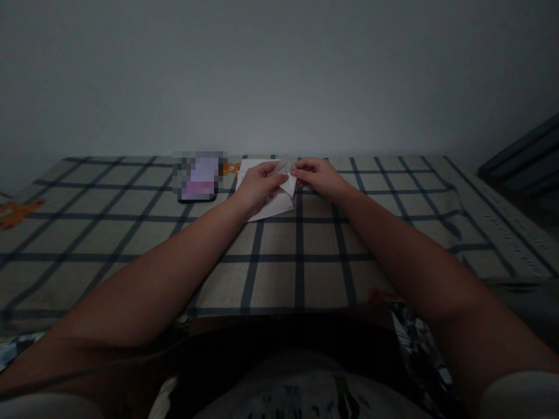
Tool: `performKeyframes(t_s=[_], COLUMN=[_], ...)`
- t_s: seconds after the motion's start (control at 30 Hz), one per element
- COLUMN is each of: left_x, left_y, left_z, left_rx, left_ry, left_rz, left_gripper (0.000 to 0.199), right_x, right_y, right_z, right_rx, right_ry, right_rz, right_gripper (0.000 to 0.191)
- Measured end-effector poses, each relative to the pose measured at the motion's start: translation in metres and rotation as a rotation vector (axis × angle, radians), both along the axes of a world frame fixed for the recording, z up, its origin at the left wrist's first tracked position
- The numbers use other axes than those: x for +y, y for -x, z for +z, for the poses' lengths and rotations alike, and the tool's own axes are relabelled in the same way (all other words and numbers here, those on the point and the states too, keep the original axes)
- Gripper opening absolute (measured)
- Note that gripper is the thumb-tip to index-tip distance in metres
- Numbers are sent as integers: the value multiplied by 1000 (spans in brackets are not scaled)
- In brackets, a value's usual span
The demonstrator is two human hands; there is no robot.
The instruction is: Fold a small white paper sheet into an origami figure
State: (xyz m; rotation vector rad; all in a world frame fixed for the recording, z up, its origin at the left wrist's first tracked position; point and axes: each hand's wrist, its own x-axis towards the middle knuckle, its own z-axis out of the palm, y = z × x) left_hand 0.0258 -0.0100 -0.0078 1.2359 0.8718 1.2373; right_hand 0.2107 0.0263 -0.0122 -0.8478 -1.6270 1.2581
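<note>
Between my hands is a piece of folded white paper [288, 184], raised a little above the table. My left hand [261, 185] is closed on its left side, thumb on top. At its upper right edge my right hand [318, 177] pinches the paper between thumb and fingers. Under my left hand lies more white paper [273, 208], flat on the cloth and partly covered by the hand. The exact folds are too dim and small to make out.
A phone [198, 181] with a blurred screen rests left of my hands. The table wears a checked cloth [279, 279] with orange printed figures. A pale wall [279, 75] rises behind it. Dark slatted furniture [524, 151] stands at the far right.
</note>
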Motion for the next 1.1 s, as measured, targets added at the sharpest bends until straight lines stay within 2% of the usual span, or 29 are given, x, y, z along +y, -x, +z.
performKeyframes(t_s=[0.17,0.47,0.67,0.93,1.0,1.1], left_x=[-3,-1,4,3,3,7], left_y=[-1,0,1,0,-1,0], left_z=[2,0,-4,-5,-6,-9], left_rx=[2,-28,77,122,127,154], left_ry=[22,35,84,39,-8,-124], left_rz=[-25,-21,35,54,58,114], left_gripper=[39,56,74,72,71,57], right_x=[-3,-1,-1,-4,-5,-5], right_y=[2,3,4,2,0,0], right_z=[3,-1,-2,2,2,4], right_rx=[5,-15,-64,-76,-86,-90], right_ry=[19,-24,-43,-24,-31,-35], right_rz=[-50,-61,-62,-29,-51,-87], right_gripper=[8,14,12,17,18,22])
